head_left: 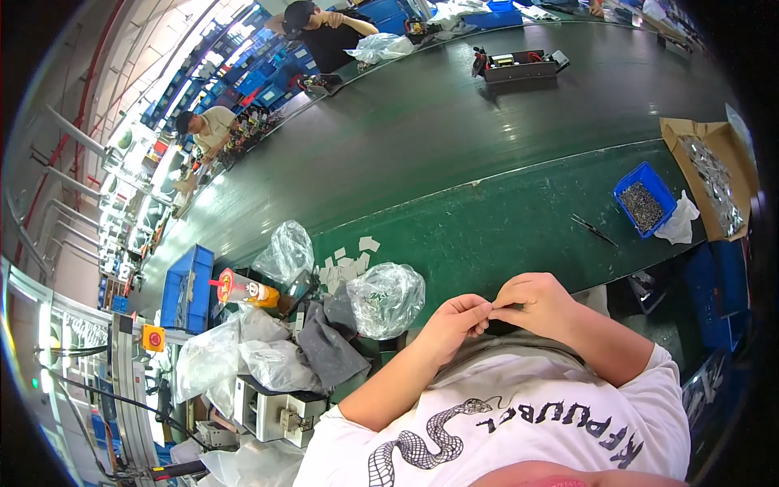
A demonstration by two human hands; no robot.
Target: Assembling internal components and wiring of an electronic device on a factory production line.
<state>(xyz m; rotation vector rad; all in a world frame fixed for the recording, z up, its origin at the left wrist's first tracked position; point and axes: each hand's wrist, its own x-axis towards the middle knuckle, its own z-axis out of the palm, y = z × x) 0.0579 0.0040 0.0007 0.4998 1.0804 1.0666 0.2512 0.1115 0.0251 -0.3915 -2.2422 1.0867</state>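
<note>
My left hand and my right hand meet in front of my chest, fingertips pinched together at the near edge of the green bench. Whatever sits between the fingertips is too small to make out. A clear plastic bag of small metal parts lies just left of my left hand, beside a grey cloth. Small white paper squares are scattered behind the bag.
A blue bin of dark small parts and a cardboard box stand at right, tweezers between. Crumpled plastic bags, a blue crate and an orange drink bottle crowd the left. A metal chassis rides the conveyor; two people work across it.
</note>
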